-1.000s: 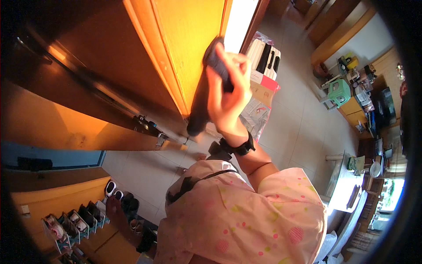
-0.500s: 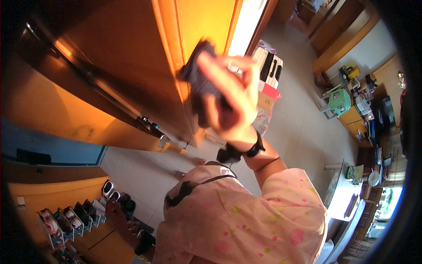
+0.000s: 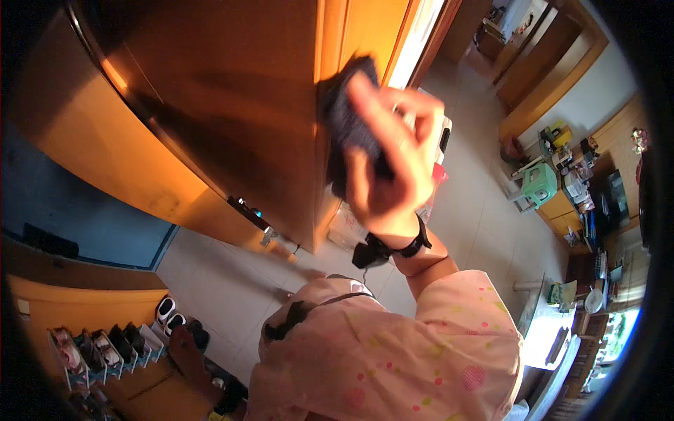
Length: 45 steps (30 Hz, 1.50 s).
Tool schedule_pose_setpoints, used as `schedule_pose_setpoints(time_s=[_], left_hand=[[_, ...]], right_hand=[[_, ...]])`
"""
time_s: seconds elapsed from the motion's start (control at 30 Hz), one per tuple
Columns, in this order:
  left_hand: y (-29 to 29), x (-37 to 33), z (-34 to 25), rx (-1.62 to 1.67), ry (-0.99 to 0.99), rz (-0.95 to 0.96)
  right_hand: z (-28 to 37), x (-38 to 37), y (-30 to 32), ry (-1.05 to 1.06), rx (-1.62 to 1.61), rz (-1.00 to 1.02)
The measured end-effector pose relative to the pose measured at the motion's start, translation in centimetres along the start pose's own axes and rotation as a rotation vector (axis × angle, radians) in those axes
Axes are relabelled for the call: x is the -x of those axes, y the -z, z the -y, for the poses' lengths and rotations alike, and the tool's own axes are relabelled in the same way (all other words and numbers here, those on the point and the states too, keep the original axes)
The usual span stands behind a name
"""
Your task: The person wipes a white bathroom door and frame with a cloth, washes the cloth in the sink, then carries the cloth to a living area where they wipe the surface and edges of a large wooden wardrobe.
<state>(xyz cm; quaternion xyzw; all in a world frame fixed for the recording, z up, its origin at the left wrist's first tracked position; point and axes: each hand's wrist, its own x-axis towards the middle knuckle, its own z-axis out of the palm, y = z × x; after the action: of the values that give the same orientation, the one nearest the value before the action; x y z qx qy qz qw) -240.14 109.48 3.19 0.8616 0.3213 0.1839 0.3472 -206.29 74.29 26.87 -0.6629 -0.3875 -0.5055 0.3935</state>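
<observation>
My right hand (image 3: 401, 165) is raised and closed on a dark cloth (image 3: 345, 116). The cloth lies against the panelled wooden door (image 3: 239, 91), close to its edge moulding. Fingers and cloth are slightly blurred. A black strap with a small device (image 3: 411, 242) circles the right wrist. My left hand (image 3: 185, 347) hangs low at the lower left, in shadow near the shoes. Its fingers are too dark to make out, and nothing plainly shows in it. A metal lock fitting (image 3: 253, 219) is on the door's edge, below the cloth.
Several shoes stand on a rack (image 3: 105, 354) at the lower left. A blue-grey door panel (image 3: 77, 203) is at the left. Boxes (image 3: 345, 228) sit on the tiled floor behind the door. A green plastic stool (image 3: 539, 186) stands at the right beside a cluttered cabinet (image 3: 565, 214).
My right hand and the cloth appear farther right in the picture, still at the door's edge. The door and background have shifted too. My left hand is slightly lower.
</observation>
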Motion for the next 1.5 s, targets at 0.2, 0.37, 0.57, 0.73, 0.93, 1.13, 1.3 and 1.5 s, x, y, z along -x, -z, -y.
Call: schedule_pose_setpoints(time_s=[0.2, 0.37, 0.57, 0.73, 0.93, 1.13, 1.3, 1.5], left_hand=[[-0.4, -0.3, -1.4, -0.119, 0.022, -0.060], [-0.7, -1.1, 3.7, -0.011, -0.279, -0.082], [-0.2, -1.4, -1.4, -0.108, -0.105, -0.075], [-0.9, -1.2, -0.6, -0.058, -0.146, -0.123], [-0.6, -1.4, 1.9, -0.137, -0.084, -0.090], [-0.9, -2.7, 3.6, -0.095, -0.296, -0.098], [-1.1, -2.7, 0.7, -0.009, 0.050, 0.022], [-1.0, -2.7, 0.7, -0.123, -0.199, -0.092]], right_hand=[[-3.2, -1.3, -1.0, -0.154, 0.086, -0.222], [-1.3, -1.1, -0.7, 0.094, 0.051, -0.036], [-0.6, -1.6, -0.2, -0.002, 0.064, -0.034], [-3.3, -3.2, -0.5, -0.146, 0.170, -0.197], [-1.2, -2.8, -1.1, 0.002, 0.084, -0.155], [-1.0, -3.4, -0.5, -0.029, 0.162, -0.150], [-2.9, -4.1, -1.3, -0.058, 0.141, -0.218], [-4.0, -4.2, -1.1, -0.385, -0.323, -0.454]])
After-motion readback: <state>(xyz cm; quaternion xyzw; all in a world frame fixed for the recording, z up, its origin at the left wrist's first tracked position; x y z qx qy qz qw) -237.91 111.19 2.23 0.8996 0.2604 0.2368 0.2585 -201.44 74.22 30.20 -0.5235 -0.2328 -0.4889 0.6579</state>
